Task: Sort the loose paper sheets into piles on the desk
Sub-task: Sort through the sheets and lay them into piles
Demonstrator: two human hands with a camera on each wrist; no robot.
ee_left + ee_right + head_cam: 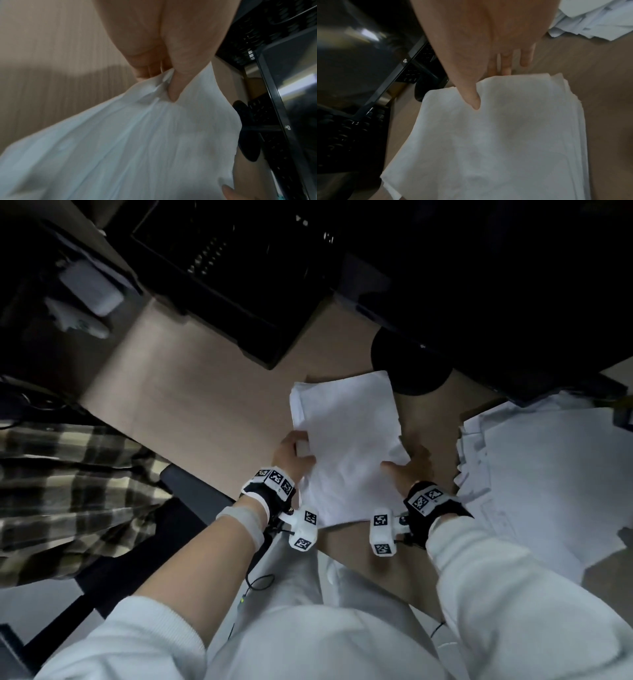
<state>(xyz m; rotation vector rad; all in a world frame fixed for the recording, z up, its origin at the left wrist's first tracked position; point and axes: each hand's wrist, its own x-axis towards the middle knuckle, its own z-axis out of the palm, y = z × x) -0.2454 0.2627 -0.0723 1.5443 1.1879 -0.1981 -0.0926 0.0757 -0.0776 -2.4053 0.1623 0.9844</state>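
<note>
So both hands are on one stack of white sheets (346, 440) in the middle of the desk (191, 405). The left hand (294, 455) pinches the stack's left edge, thumb on top and fingers (145, 67) tucked under, crumpling the paper a bit. The right hand (412, 469) grips the right edge the same way — thumb pressed on the top sheet, fingers (506, 65) curled underneath. Stack edges look uneven, not squared up. Off to the right there's a messy heap of loose sheets (548, 474) spread over the desk — well apart from the held stack. Behind it all, a dark monitor (368, 60) and a keyboard (342, 129).
</note>
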